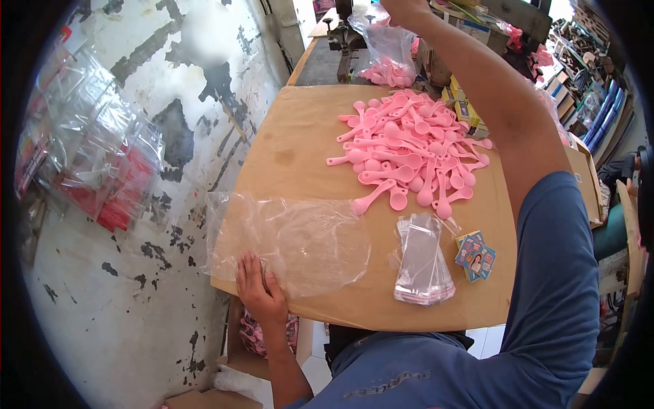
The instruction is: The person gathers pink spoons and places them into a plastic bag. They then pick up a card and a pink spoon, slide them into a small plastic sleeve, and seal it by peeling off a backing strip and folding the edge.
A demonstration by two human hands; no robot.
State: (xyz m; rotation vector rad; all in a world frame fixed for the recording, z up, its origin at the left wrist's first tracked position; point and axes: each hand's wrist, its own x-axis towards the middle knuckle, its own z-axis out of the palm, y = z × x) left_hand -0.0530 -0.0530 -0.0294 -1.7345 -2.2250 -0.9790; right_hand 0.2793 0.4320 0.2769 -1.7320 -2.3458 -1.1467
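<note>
My left hand (261,293) lies on the near edge of a large clear plastic bag (313,238), its fingers stretched out over the film. The bag is spread flat across the left part of the table. My right arm reaches far forward, and my right hand (407,12) is at the top edge of the view, partly cut off. Just below it stands a clear bag with pink spoons (388,68) inside. Whether my right fingers grip that bag cannot be made out. A big heap of pink measuring spoons (409,143) covers the far right of the table.
A stack of small clear sleeves (424,262) and a pile of printed cards (475,257) lie at the right of the brown-covered table (272,150). A peeling wall (170,273) with hanging plastic packets (102,143) is on the left. A cardboard box (255,361) sits below.
</note>
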